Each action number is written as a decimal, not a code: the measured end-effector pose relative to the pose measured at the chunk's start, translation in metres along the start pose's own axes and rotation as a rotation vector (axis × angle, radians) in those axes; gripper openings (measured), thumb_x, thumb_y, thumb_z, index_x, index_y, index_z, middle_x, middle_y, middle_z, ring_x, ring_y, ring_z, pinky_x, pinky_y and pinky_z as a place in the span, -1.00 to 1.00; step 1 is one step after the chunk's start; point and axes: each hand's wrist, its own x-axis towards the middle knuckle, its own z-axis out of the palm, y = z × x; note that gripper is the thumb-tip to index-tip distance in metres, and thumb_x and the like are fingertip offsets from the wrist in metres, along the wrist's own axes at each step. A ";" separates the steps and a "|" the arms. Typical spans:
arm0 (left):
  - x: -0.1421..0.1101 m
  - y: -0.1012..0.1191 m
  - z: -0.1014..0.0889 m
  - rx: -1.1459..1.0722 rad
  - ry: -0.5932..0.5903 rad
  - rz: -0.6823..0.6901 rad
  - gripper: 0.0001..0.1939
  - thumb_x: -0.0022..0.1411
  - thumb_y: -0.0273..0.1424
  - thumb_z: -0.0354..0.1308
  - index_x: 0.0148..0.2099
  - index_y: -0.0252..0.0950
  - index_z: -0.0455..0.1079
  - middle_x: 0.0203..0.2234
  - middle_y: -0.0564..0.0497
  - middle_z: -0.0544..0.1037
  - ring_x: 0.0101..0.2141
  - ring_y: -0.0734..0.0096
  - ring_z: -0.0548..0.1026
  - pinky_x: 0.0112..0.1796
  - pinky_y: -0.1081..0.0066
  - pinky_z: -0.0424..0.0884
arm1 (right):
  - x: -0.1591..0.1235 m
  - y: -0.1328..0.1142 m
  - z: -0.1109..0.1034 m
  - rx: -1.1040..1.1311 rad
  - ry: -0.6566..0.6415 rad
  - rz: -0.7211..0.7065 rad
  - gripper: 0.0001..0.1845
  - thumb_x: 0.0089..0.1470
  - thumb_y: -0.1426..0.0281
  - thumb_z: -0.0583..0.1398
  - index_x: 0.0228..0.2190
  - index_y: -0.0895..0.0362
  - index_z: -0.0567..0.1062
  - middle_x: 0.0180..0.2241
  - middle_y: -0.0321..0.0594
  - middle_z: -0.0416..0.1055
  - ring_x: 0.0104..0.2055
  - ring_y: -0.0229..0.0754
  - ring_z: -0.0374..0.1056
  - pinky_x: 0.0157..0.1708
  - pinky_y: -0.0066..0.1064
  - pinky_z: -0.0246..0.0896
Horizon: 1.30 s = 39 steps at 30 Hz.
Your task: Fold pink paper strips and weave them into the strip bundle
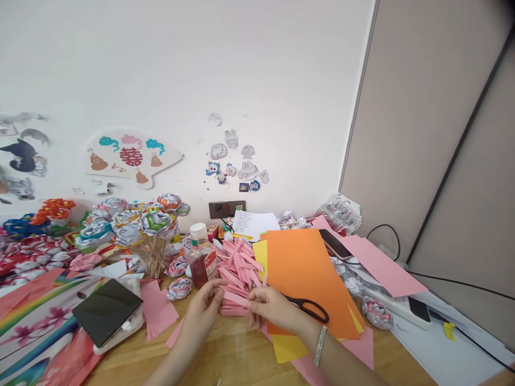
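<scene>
Between my two hands a folded pink paper strip (pixel 236 298) is stretched level above the table's front part. My left hand (pixel 206 306) pinches its left end between thumb and fingers. At the other end my right hand (pixel 267 306), with a sparkling bracelet on the wrist, grips the strip too. Just behind lies a heap of pink folded paper strips (pixel 237 262). Black-handled scissors (pixel 311 309) rest on an orange sheet (pixel 301 268) to the right of my right hand, their blades partly hidden by it. A bottle of reddish liquid (pixel 199 262) stands behind my left hand.
Paper flowers on sticks (pixel 153 230) stand bunched at the left. A black tablet (pixel 108 311) lies in front of them, near pink sheets (pixel 156 311). At right are a phone (pixel 335 244), a white power strip (pixel 396 305) with cables, and a rolled paper flower (pixel 377 312).
</scene>
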 end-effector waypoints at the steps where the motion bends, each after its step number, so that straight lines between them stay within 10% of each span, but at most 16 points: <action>1: 0.000 0.000 0.001 -0.010 0.004 0.005 -0.71 -0.02 -0.20 0.08 -0.28 -0.29 0.31 -0.69 0.16 0.32 -0.61 0.46 0.33 -0.56 0.48 0.25 | -0.001 -0.001 0.001 -0.026 0.004 -0.006 -0.65 -0.06 0.13 0.09 -0.49 0.20 0.29 -0.67 -0.36 0.30 -0.67 -0.40 0.20 -0.64 -0.57 0.10; 30: -0.005 0.008 0.005 -0.203 0.030 0.041 -0.70 0.06 -0.25 0.00 -0.16 -0.25 0.14 -0.75 0.26 0.20 -0.69 0.55 0.20 -0.63 0.56 0.11 | -0.003 -0.005 -0.006 -0.173 0.060 -0.121 -0.55 0.01 0.07 -0.01 -0.59 0.20 0.32 -0.73 -0.40 0.13 -0.68 -0.40 0.06 -0.62 -0.55 -0.01; 39: 0.002 0.020 -0.027 0.555 0.151 0.176 -0.83 0.10 -0.37 -0.09 -0.26 -0.22 0.28 -0.54 0.02 0.46 -0.44 0.28 0.43 -0.44 0.41 0.24 | -0.002 -0.018 -0.005 -0.613 0.544 -0.165 -0.56 0.08 0.17 -0.09 -0.61 0.18 0.34 -0.65 -0.30 0.21 -0.57 -0.29 0.13 -0.58 -0.51 -0.07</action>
